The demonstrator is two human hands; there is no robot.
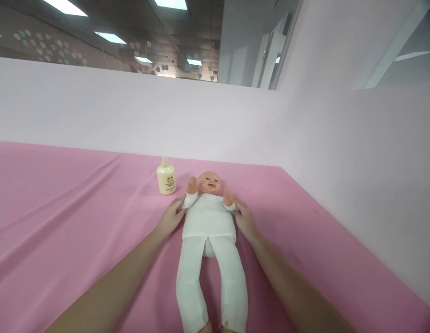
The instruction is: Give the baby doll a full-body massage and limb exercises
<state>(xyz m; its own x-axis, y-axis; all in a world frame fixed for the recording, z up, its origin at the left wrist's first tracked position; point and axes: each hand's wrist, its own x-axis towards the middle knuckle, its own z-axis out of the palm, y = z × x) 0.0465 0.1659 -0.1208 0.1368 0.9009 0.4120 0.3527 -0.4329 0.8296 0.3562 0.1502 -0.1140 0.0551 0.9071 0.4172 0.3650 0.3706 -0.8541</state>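
Observation:
A baby doll (210, 217) in a white top and white trousers lies on its back on the pink sheet (97, 208), head away from me and legs toward me. Its arms are bent up beside its head. My left hand (171, 216) is closed at the doll's sleeve on the left side, fingers curled around the elbow. On the other side my right hand (245, 217) grips the opposite sleeve near the elbow. Part of the fingers of each hand is hidden behind the sleeves.
A pale yellow pump bottle (166, 178) stands upright left of the doll's head. White walls (149, 115) border the pink surface at the back and right. Above the back wall, a window (132, 41) shows ceiling lights and hanging heart shapes.

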